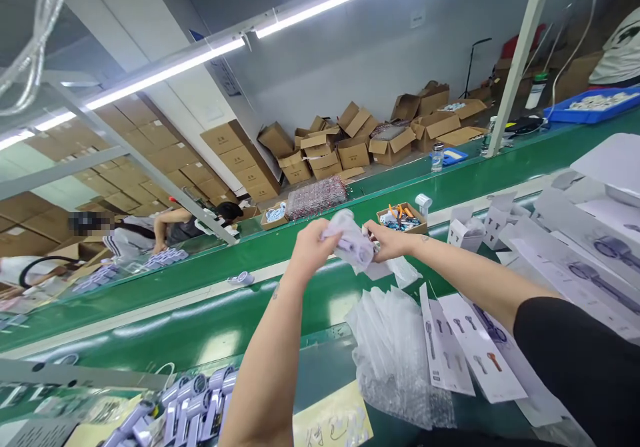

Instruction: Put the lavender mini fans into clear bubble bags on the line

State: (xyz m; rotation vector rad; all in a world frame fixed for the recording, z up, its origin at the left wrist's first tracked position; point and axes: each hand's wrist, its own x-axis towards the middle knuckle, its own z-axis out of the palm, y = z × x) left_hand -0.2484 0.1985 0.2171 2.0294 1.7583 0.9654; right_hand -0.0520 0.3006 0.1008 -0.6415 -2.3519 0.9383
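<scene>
My left hand [314, 250] is closed around a clear bubble bag [354, 243] with a lilac item inside, apparently a handheld fan. At the bag's right end, my right hand [387, 240] has its fingers curled in. Something small and shiny shows at those fingertips, but I cannot make it out. Below the hands, a heap of empty bubble bags [395, 347] lies on the bench. Flat white printed cartons [483, 347] with fan pictures lie to its right. Several lilac fans [193, 400] are piled at the lower left.
A green conveyor belt [200, 323] crosses in front of me, carrying a lone lilac fan [242, 278]. Beyond stands a small carton [400, 219] with orange-handled tools. Opened white boxes [465, 230] stand right. A handwritten card [334, 420] lies near me. Co-workers sit at the far left.
</scene>
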